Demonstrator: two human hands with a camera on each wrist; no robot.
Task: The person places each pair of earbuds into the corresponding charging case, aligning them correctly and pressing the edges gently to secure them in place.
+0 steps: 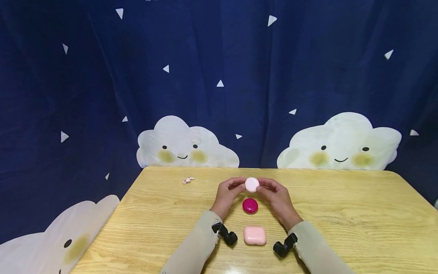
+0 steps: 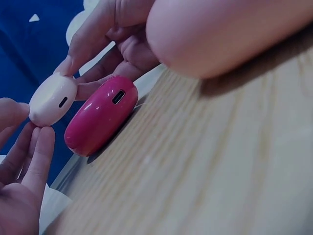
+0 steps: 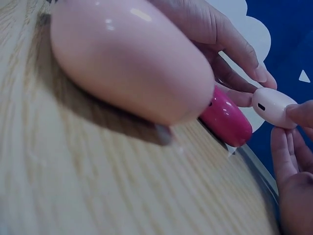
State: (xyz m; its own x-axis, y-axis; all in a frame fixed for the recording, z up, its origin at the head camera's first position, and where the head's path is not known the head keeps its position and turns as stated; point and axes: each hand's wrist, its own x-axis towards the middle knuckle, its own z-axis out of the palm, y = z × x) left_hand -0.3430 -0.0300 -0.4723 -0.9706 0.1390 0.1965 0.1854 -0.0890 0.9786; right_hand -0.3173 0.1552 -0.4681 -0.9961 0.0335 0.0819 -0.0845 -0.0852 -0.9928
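A pale pink round earbud case [image 1: 252,184] is held up off the table between both hands, a small dark port on its edge [image 2: 63,102]. My left hand [image 1: 227,194] pinches its left side with thumb and fingers. On the opposite side, my right hand [image 1: 278,198] grips it the same way. Below the hands a glossy magenta round case [image 1: 250,206] lies on the table, with a port showing in the left wrist view. Nearer, between the wrists, sits a pink rounded rectangular case [image 1: 254,235], which looms large in both wrist views.
Two small pale earbuds [image 1: 188,180] appear to lie near the far left of the wooden table [image 1: 359,228]. Behind its far edge hangs a dark blue curtain [image 1: 212,45] with clouds and triangles. Black wrist cameras [image 1: 224,233] sit on both sleeves.
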